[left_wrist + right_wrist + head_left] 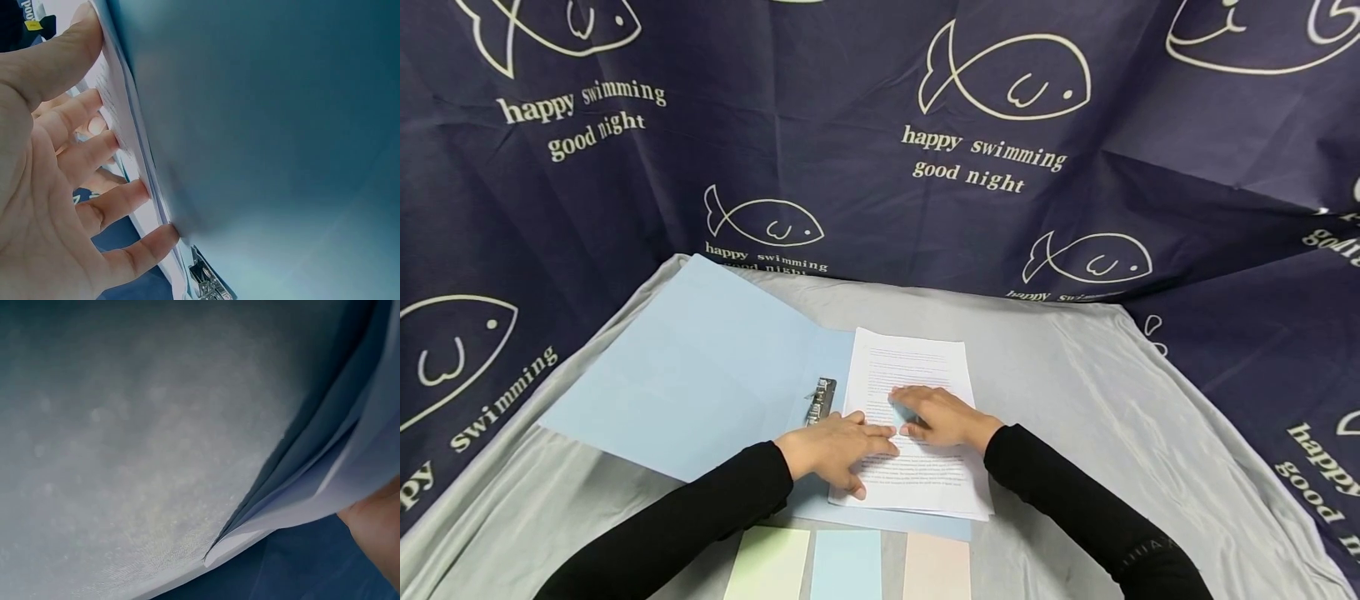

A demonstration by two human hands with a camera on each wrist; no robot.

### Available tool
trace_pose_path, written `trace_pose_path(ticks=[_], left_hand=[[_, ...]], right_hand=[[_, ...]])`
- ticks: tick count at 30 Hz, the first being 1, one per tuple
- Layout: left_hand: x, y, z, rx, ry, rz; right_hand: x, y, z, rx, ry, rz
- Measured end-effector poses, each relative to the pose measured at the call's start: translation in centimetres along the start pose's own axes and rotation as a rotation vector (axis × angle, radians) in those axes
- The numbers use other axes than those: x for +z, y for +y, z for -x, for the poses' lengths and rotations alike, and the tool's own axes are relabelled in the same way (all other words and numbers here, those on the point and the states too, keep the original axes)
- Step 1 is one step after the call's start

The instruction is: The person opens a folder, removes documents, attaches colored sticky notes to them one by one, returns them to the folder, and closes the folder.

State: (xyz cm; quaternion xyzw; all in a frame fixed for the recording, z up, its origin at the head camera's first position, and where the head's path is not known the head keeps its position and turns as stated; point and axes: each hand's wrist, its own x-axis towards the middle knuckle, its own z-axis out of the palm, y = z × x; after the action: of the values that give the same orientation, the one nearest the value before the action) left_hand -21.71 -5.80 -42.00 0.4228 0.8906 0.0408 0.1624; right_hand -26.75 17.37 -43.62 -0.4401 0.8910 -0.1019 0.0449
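Observation:
A stack of printed white sheets [917, 358] lies on the right-hand side of an opened light blue folder [700, 358]. My left hand [842, 454] rests on the left part of the stack, fingers spread; in the left wrist view its fingertips [140, 189] touch the pages near the edge. On the middle of the top page sits my right hand [943, 415]. Between its thumb and forefinger, which stand apart, shows a small light blue piece of paper [904, 412], partly covered by the hand. The right wrist view catches only a bit of that hand [378, 531] behind lifted sheet edges.
The folder's metal clip [820, 402] stands just left of the stack. Along the near edge lie a pale green card [767, 567], a light blue card [846, 567] and a pink card [937, 567]. Grey cloth [1075, 400] covers the table; a dark fish-print curtain [850, 150] hangs behind.

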Motion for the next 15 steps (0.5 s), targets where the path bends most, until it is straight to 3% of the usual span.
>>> trace_pose_path(ticks=[9,15], left_hand=[[-0.1,0.3,0.0,-0.007,-0.001,0.004],[-0.2,0.4,0.0,-0.007,0.007,-0.005]], right_hand=[[-0.1,0.4,0.5,0.006,-0.007,0.001],[-0.1,1.1,1.9,0.026,0.016,0.020]])
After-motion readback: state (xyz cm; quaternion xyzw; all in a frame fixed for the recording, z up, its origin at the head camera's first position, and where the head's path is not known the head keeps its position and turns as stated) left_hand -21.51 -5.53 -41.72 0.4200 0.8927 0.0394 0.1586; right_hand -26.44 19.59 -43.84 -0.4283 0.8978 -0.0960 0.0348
